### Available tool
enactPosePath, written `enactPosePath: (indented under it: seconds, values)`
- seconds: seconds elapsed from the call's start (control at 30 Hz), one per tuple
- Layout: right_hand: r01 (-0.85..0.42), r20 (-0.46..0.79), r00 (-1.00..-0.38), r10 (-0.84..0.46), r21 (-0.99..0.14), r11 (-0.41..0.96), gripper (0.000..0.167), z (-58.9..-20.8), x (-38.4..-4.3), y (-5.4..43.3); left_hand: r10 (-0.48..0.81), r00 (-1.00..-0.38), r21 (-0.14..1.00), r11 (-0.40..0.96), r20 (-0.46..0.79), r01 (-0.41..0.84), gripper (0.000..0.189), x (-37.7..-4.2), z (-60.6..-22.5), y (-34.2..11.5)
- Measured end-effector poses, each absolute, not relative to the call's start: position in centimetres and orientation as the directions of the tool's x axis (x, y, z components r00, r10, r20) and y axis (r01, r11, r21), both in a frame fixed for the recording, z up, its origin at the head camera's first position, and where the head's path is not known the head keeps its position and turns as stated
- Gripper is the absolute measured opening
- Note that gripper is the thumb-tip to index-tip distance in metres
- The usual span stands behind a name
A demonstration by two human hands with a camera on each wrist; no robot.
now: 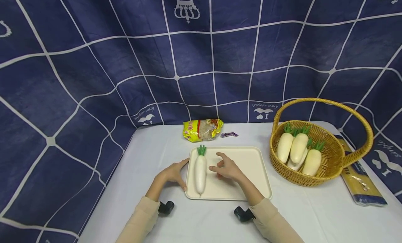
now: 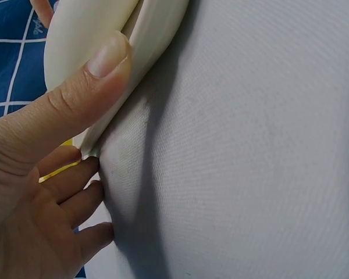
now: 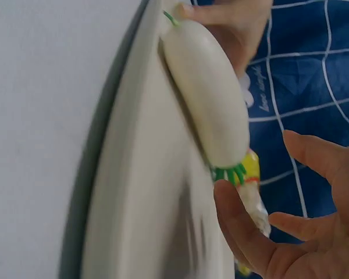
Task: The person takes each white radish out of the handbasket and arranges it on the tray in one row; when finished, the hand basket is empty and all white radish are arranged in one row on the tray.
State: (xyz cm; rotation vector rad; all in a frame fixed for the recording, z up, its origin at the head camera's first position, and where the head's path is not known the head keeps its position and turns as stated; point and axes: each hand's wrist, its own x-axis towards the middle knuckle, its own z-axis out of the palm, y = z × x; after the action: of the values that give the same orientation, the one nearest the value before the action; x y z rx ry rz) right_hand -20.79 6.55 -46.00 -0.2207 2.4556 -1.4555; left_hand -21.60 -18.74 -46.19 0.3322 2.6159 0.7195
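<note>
A white radish (image 1: 200, 173) with green leaf stubs lies lengthwise along the left side of a cream rectangular tray (image 1: 238, 156). At the tray's left edge is my left hand (image 1: 172, 173), thumb and fingers spread apart. In the left wrist view its thumb (image 2: 107, 58) lies against the rim, with the other fingers bent loosely near the tray's side. My right hand (image 1: 227, 169) hovers over the middle of the tray, fingers apart and holding nothing. The right wrist view shows it near the leafy end of the radish (image 3: 206, 93).
A wicker basket (image 1: 285, 173) with a tall handle stands to the right, holding several pale radishes (image 1: 298, 149). Beside it lies a gold and dark packet (image 1: 364, 187). Behind the tray are a yellow snack bag (image 1: 203, 129) and a small purple wrapped candy (image 1: 229, 134).
</note>
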Motion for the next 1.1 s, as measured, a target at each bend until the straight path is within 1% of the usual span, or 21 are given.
enactPosePath:
  seconds: [0.07,0.2,0.33,0.5,0.67,0.73,0.9,1.1]
  values:
    - [0.016,-0.156,-0.953,-0.260,-0.883,0.469,0.078,-45.6,-20.7,7.6,0.327,-0.888,0.530,0.840,-0.325,0.115,0.125,-21.6,-46.2,-18.8]
    - [0.044,-0.156,-0.955,-0.254,-0.916,0.398,0.080,-44.7,-20.5,9.8,0.333,-0.883,0.531,0.839,-0.330,0.118,0.125,-21.6,-46.2,-19.1]
    - [0.031,-0.125,-0.960,-0.252,-0.937,0.348,0.082,-43.7,-20.3,12.2,0.342,-0.883,0.542,0.831,-0.322,0.124,0.125,-21.6,-46.3,-19.1]
    - [-0.009,-0.077,-0.968,-0.240,-0.941,0.339,0.083,-42.6,-19.7,15.5,0.337,-0.886,0.547,0.829,-0.319,0.119,0.124,-21.5,-46.4,-19.0]
    - [-0.056,-0.018,-0.979,-0.204,-0.935,0.349,0.083,-41.3,-18.9,18.8,0.332,-0.888,0.544,0.831,-0.320,0.115,0.124,-21.4,-46.4,-18.8]
    - [-0.069,0.002,-0.984,-0.176,-0.924,0.377,0.083,-40.9,-18.6,20.1,0.327,-0.888,0.545,0.831,-0.322,0.109,0.123,-21.4,-46.3,-18.7]
    - [-0.074,0.025,-0.993,-0.118,-0.903,0.424,0.083,-39.9,-18.2,23.0,0.323,-0.888,0.547,0.831,-0.327,0.100,0.123,-21.4,-46.2,-18.8]
    - [-0.047,0.037,-0.999,-0.031,-0.884,0.464,0.084,-39.0,-17.7,26.2,0.333,-0.885,0.547,0.830,-0.326,0.111,0.123,-21.6,-46.2,-18.8]
